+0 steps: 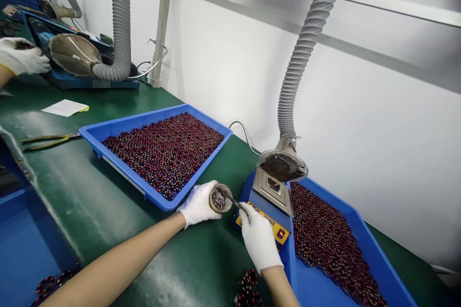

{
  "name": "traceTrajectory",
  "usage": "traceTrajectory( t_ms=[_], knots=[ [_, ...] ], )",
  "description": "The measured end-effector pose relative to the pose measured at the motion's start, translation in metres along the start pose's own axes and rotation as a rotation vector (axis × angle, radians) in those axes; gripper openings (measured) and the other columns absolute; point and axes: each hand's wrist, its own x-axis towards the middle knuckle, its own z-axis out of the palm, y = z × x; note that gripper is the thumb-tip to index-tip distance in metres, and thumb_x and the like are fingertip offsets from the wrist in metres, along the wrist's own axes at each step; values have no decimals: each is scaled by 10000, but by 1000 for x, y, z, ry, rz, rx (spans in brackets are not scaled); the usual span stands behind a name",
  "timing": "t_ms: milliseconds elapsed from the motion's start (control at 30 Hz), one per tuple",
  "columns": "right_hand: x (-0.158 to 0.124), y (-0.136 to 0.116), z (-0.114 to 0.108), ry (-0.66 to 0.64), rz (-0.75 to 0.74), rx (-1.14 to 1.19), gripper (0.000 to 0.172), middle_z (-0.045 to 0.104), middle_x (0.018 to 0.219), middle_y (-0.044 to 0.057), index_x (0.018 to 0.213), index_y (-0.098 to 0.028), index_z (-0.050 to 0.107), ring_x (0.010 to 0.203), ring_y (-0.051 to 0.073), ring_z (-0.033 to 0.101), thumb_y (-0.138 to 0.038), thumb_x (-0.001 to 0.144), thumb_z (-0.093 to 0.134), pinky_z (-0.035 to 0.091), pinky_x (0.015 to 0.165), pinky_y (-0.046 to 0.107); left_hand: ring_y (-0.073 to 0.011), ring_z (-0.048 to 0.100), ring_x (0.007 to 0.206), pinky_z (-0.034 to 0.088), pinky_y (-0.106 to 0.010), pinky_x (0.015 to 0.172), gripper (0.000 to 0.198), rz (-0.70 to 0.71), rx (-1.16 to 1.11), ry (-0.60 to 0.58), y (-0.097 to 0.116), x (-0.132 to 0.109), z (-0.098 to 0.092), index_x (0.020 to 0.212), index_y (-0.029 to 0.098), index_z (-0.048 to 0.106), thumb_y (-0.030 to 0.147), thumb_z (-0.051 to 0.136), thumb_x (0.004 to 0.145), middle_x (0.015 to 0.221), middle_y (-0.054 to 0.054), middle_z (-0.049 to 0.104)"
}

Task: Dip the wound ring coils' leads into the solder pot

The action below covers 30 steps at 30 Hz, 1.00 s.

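My left hand (197, 205), in a white glove, is wrapped round a small round tin (220, 198) holding grey bits. In a pinch, my gloved right hand (256, 236) holds a thin metal tool (230, 198) with its tip inside the tin. Both hands sit just left of a blue solder pot (271, 201) with a square metal well. A blue tray (118, 129) full of small dark red coils lies to the left of my hands, and a second blue tray (363, 240) of the same coils lies to the right.
A ribbed grey extraction hose (306, 43) ends in a hood above the pot. Another person's gloved hand (21, 57) works at a second station at far left. Yellow-handled pliers (48, 141) and a paper slip (65, 107) lie on the green table. Loose coils (248, 288) sit near my right wrist.
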Motion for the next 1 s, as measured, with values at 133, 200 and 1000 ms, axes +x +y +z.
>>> traceTrajectory(
  t_ms=[133,200,1000],
  knots=[
    [6,-5,10,-19,31,76,389,714,1007,121,1093,-140,641,916,281,665,-288,905,334,477,838,388,-229,597,1000,490,-445,868,371,63,38,50,-1,1,1,1177,169,544,395,584,885,1147,-86,597],
    [8,-2,10,-25,50,122,388,720,945,103,1074,-148,637,858,256,671,-305,911,322,491,793,357,-233,595,1003,487,-449,869,391,90,49,72,-2,1,3,1183,169,539,415,581,883,1146,-88,596],
    [21,14,-17,-75,31,239,432,699,802,77,1042,-123,633,630,201,627,-376,885,320,486,594,295,-217,610,937,501,-412,814,420,100,-17,53,2,0,1,1138,165,551,452,618,839,1075,-75,619]
  ],
)
